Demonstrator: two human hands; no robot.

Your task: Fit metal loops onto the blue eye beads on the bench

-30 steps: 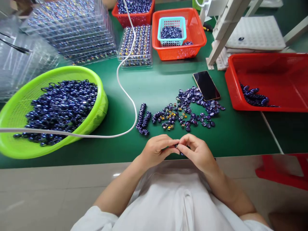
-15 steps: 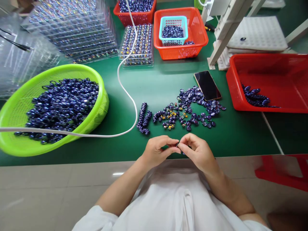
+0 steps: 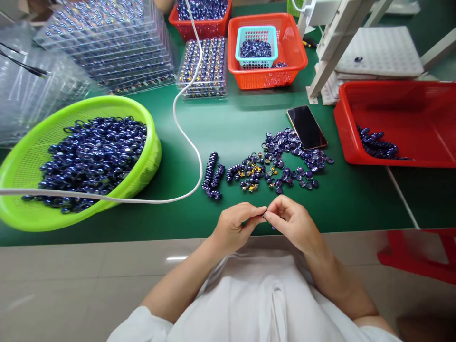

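Green table (image 3: 228, 118), one. On a clock centred on the work: one lime basket (image 3: 155, 152) at nine to ten, heaped with glossy dark-blue pieces (image 3: 92, 159); one red tray (image 3: 409, 123) at two; one orange basket (image 3: 269, 78) at twelve, enclosing one turquoise basket (image 3: 256, 62). Central: one left hand (image 3: 237, 223), narrow, with thumb and forefinger pinched on a small dark piece (image 3: 265, 213); one right hand (image 3: 294, 223), pinched likewise from the facing side. One phone (image 3: 307, 127) at one o'clock, beside loose pieces (image 3: 287, 137) too many to count. Over the table near its front edge, the small dark piece, mostly hidden; probably light, stiff and slippery, best taken by the rim.
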